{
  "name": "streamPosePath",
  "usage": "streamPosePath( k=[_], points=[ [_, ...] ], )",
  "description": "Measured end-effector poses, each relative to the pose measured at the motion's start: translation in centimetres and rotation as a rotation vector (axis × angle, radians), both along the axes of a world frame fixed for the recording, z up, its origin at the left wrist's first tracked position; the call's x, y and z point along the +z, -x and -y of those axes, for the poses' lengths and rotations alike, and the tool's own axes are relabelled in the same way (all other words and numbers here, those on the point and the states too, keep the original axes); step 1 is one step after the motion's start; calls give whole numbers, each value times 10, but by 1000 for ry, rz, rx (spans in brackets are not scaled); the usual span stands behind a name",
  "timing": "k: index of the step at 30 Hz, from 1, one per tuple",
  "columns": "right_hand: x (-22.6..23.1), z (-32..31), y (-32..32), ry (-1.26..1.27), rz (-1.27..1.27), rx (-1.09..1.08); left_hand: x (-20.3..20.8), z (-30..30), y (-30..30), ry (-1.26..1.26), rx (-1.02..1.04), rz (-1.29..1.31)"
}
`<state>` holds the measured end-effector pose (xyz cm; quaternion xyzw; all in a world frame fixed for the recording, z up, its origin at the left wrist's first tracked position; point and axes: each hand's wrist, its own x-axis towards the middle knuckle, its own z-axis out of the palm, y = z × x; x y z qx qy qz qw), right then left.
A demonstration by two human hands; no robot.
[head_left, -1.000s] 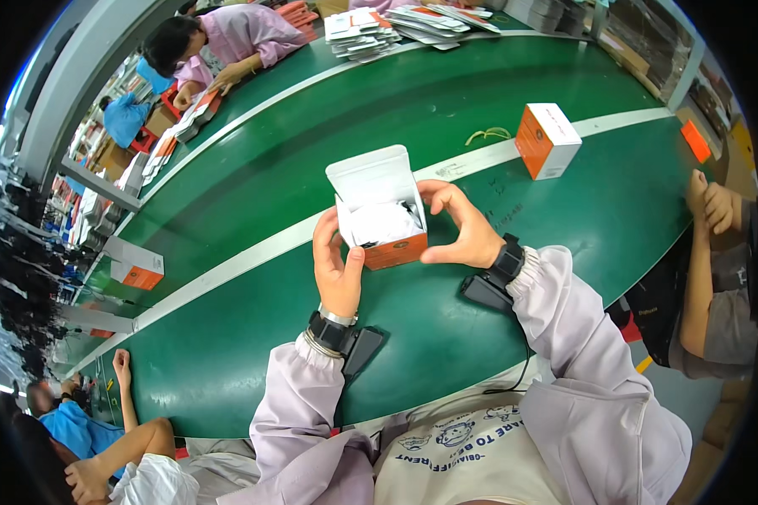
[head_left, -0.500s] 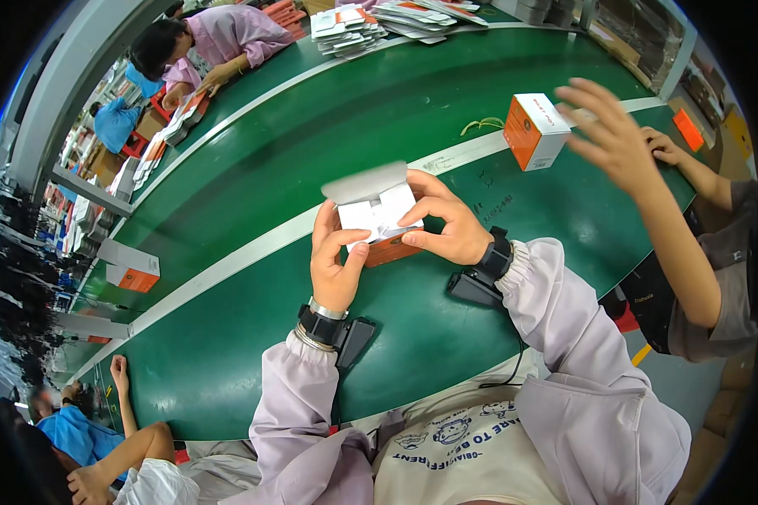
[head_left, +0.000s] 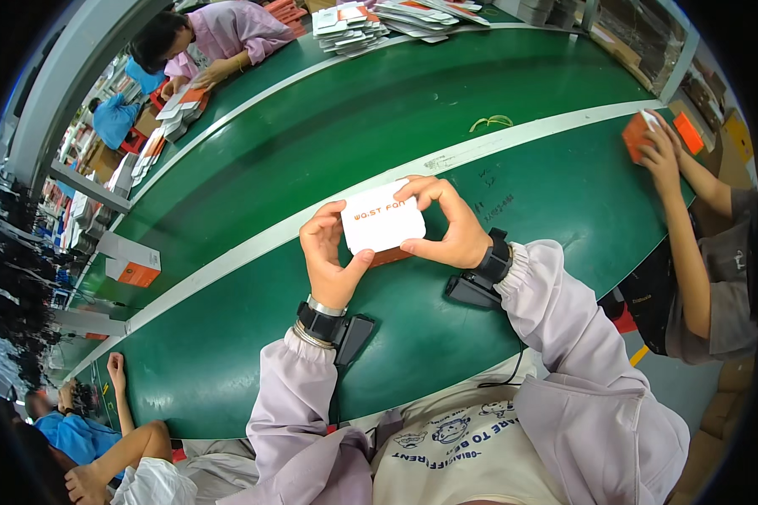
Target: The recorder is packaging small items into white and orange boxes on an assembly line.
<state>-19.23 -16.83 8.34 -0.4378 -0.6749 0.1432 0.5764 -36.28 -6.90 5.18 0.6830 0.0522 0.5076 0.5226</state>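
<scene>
I hold a small white and orange box [head_left: 383, 225] between both hands just above the green conveyor belt [head_left: 328, 143]. Its white lid is folded down flat on top. My left hand [head_left: 328, 257] grips the box's left side, thumb on the front edge. My right hand [head_left: 446, 229] wraps the right side, fingers curled over the far corner. Both wrists carry black bands with a small black device hanging below them.
A white stripe [head_left: 514, 135] crosses the belt. At the right, another person's hands hold an orange box [head_left: 636, 135]. One more box [head_left: 130, 261] sits at the far left. Flat packs [head_left: 349, 29] are stacked at the back, where a person in pink [head_left: 227, 38] works.
The box's lid went from standing open to folded shut under my fingers. The person at the right reached in and took the orange and white box off the belt.
</scene>
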Motion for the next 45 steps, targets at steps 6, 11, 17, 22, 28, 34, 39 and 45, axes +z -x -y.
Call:
streamPosePath(
  k=[6, 11, 17, 22, 28, 34, 39, 45],
  points=[
    [3, -1, 1, -4, 65, -74, 6, 5, 2, 8, 83, -81],
    [0, 3, 5, 45, 144, -104, 9, 8, 6, -35, 128, -107],
    [2, 2, 1, -2, 120, 37, 6, 9, 13, -172, 138, -161],
    [3, 1, 4, -6, 86, 127, 7, 9, 13, -179, 83, -158],
    [6, 1, -6, -56, 153, -60, 6, 4, 14, -178, 214, -160],
    [-1, 1, -79, -244, 305, -842, -18, -65, 52, 381, 517, -131],
    [12, 7, -86, -324, 420, -1356, -14, -86, 73, 587, 743, -32],
    [11, 7, -57, -177, 169, -733, 16, -72, 73, 104, 772, -187]
  ],
)
